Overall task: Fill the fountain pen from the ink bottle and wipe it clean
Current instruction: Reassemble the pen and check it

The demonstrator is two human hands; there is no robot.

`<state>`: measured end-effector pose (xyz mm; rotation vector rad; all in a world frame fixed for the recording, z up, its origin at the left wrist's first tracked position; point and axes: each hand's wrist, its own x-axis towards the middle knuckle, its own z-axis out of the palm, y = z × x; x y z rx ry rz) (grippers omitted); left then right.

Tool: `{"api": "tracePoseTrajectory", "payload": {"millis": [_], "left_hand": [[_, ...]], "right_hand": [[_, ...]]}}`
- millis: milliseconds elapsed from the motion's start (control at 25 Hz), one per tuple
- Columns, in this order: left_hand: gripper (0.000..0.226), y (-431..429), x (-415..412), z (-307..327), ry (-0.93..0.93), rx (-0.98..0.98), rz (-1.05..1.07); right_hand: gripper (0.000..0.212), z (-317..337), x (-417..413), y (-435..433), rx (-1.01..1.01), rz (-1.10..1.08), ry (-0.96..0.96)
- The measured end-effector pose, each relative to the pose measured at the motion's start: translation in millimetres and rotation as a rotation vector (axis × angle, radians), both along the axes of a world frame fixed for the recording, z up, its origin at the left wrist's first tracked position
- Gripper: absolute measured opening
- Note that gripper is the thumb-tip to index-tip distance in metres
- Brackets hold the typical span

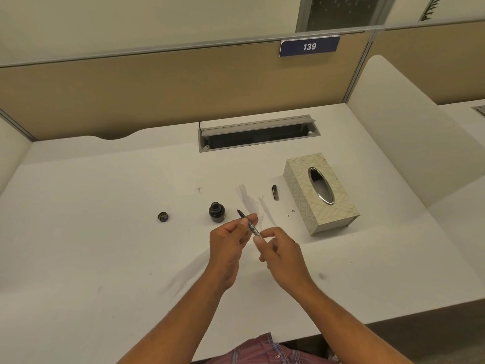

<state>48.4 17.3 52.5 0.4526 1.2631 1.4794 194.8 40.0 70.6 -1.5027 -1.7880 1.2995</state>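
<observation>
Both hands hold a thin fountain pen above the white desk, its dark nib pointing up-left toward the ink bottle. My left hand pinches the pen near the nib end. My right hand pinches its rear end between thumb and fingers. The small dark ink bottle stands open just left of the nib, a short gap away. Its round cap lies on the desk further left. A dark pen cap lies beside the tissue box.
A patterned tissue box with an oval metal opening sits at the right. A grey cable tray is set in the desk at the back. Tan partition walls enclose the desk. Small ink marks dot the surface.
</observation>
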Motion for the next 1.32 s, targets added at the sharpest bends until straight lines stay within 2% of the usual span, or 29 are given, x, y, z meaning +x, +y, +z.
{"api": "tracePoseTrajectory", "payload": {"millis": [120,200,360,440,560,760,880,1080,1240,1320], "left_hand": [[0.029,0,1,1,0.003,-0.006,0.004],[0.03,1,1,2,-0.008,-0.002,0.005],[0.03,1,1,2,-0.003,-0.007,0.005],[0.029,1,1,2,-0.012,-0.004,0.01],[0.029,1,0,2,-0.01,-0.003,0.009],[0.029,0,0,3,-0.005,-0.002,0.006],[0.031,-1,0,5,0.007,0.001,0.006],[0.031,-2,1,6,0.011,-0.001,0.005],[0.03,-3,0,7,0.009,0.007,0.002],[0.03,-4,0,7,0.02,0.002,0.01]], "right_hand": [[0.014,-3,-1,0,-0.004,0.003,-0.011],[0.023,-3,-2,1,0.011,0.008,-0.012],[0.025,1,-2,1,-0.021,0.003,0.0],[0.015,-1,-3,0,-0.008,0.012,-0.031],[0.023,1,-3,0,0.007,0.022,-0.02],[0.016,4,-3,-2,-0.014,0.018,-0.012],[0.025,3,-2,-1,0.0,0.034,-0.02],[0.014,4,-2,-3,0.01,0.047,-0.031],[0.02,5,-2,-4,0.036,0.071,-0.021],[0.013,8,-1,-7,0.085,0.074,-0.065]]}}
